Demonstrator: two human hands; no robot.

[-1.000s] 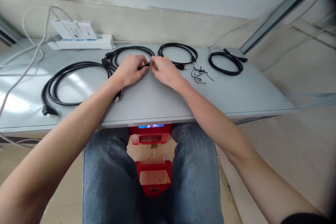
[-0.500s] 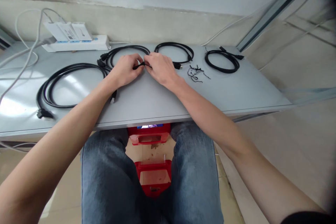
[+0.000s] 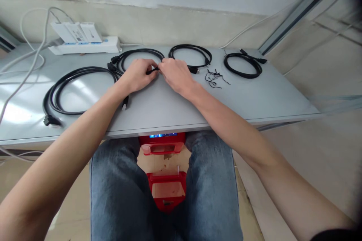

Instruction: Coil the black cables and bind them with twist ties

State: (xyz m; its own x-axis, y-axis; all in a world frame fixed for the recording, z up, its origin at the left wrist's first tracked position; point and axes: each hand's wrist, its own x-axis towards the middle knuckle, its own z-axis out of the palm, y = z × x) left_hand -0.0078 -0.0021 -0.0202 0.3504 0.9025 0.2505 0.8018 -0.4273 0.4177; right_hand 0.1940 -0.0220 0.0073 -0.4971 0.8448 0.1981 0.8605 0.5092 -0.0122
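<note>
My left hand [image 3: 138,76] and my right hand [image 3: 175,75] meet at the back middle of a grey table [image 3: 175,105], both pinched on a black coiled cable [image 3: 135,53] where its strands cross between the fingertips. To the right of that coil lies a second black coil [image 3: 190,48]. A bigger black cable loop [image 3: 76,77] rests left of my left forearm, with a plug end at its lower left.
A third small black coil [image 3: 243,66] lies at the back right, with a tangle of thin black ties [image 3: 214,78] beside it. A white power strip [image 3: 85,45] with white adapters and white cords sits at the back left. Red stools [image 3: 165,188] stand under the table.
Both hands stay pinched together on the cable with only small finger shifts. The view has swayed slightly.
</note>
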